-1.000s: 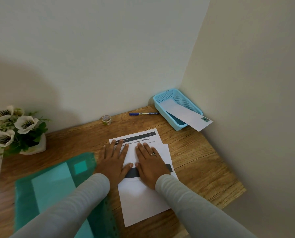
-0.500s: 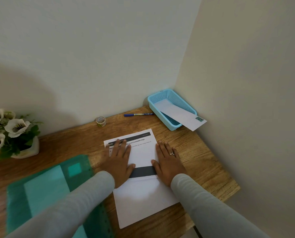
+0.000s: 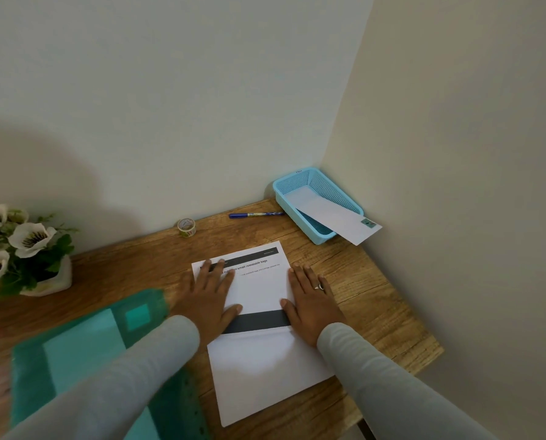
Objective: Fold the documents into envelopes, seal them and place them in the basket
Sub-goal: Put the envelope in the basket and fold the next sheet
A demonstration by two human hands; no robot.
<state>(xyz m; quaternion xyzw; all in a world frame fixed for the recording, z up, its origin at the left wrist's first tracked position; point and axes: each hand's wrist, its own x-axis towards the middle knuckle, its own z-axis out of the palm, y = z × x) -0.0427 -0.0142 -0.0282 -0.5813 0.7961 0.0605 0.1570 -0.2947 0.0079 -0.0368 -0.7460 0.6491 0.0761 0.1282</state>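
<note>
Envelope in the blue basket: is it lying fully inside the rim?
No, the near end of the envelope overhangs the rim of the blue basket.

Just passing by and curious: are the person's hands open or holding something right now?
Left hand: open, fingers straight, pressing flat on the document.
Right hand: open, fingers straight, pressing flat on the document's right edge.

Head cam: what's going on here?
A person presses both hands flat on a printed document lying on the wooden desk. The left hand is on its left edge and the right hand on its right edge, apparently creasing a fold. One envelope already lies in the blue basket at the far corner, with one end hanging over the rim.
</note>
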